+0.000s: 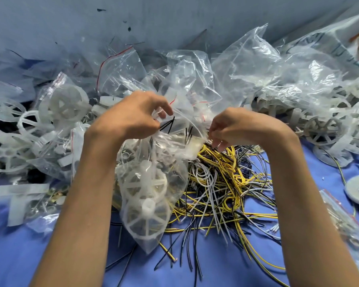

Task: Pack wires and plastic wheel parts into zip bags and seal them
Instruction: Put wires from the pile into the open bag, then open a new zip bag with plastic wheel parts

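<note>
surface: blue cloth | back: grey wall, possibly scuffed | wires heaped

The left hand and right hand are bare, like both forearms (slim ones).

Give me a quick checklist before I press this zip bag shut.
1. Left hand grips the zip bag mouth: ok.
2. Right hand pinches the mouth's other edge: ok.
3. Plastic wheels sit low in the bag: ok.
4. Black wire ends clear of the mouth: not ok, they stick up there.
5. Zip strips lined up: cannot tell, the plastic is crumpled.
</note>
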Demonstrator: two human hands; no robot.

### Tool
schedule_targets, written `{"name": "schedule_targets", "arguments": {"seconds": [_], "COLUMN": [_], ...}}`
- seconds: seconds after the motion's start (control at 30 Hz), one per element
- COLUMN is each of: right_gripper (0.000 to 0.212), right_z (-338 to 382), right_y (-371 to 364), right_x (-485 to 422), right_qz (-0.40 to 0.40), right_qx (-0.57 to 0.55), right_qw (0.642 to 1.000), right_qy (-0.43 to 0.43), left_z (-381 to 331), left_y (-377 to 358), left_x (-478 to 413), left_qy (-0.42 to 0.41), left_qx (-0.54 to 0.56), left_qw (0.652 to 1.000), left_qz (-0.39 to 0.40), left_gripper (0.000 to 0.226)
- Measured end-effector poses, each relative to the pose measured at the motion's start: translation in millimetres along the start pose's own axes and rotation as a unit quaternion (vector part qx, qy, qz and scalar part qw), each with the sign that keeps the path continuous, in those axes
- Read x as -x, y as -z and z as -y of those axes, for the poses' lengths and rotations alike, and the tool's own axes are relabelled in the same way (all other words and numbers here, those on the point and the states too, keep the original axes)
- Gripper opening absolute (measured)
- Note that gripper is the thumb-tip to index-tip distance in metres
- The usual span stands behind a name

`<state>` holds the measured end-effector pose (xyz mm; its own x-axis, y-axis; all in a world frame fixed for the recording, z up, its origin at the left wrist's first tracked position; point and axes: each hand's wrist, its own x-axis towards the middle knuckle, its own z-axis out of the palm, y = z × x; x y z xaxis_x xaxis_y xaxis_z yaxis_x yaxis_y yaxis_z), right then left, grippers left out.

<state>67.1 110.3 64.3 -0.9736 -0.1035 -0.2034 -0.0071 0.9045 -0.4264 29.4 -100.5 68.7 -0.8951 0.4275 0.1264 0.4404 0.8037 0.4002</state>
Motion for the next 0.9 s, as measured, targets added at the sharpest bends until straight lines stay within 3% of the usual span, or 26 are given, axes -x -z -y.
{"name": "schedule_targets", "arguments": {"seconds": [0.1,0.2,0.47,0.53,0.67,0.8,0.9], "right_gripper": [0.007,0.02,0.008,0.011,0.045,0.033,0.025], "right_z": [1,8,13,10,8,6,8], "right_y": [-2,-6,-15,-10,6,13,14], "right_x": [1,4,0,3,9,1,-1], "right_qz": [0.038,0.092,0.07,0.033,-0.081,-0.257,-0.323], "right_qx": [0.037,0.127,0.181,0.147,0.047,-0.029,-0.135], "right_qw": [0.999,0.988,0.98,0.988,0.995,0.966,0.937], "right_qy": [-0.004,0.005,0.032,0.037,0.037,0.007,-0.009], "left_z": [3,2,-2,-2,-8,-23,-38], "left_y": [2,2,-3,-2,1,-2,-9], "left_x": [1,2,-2,-1,-1,-2,-2], "left_qy": [0.023,0.026,0.048,0.052,0.047,0.038,0.004], "left_qx": [-0.006,-0.013,-0.04,-0.043,-0.023,-0.028,-0.001], "left_qw": [1.0,1.0,0.998,0.997,0.998,0.994,0.991], "left_qz": [-0.006,-0.004,0.029,0.029,-0.018,-0.103,-0.135], "left_gripper": [0.051,0.051,0.031,0.028,0.024,0.027,0.027]}}
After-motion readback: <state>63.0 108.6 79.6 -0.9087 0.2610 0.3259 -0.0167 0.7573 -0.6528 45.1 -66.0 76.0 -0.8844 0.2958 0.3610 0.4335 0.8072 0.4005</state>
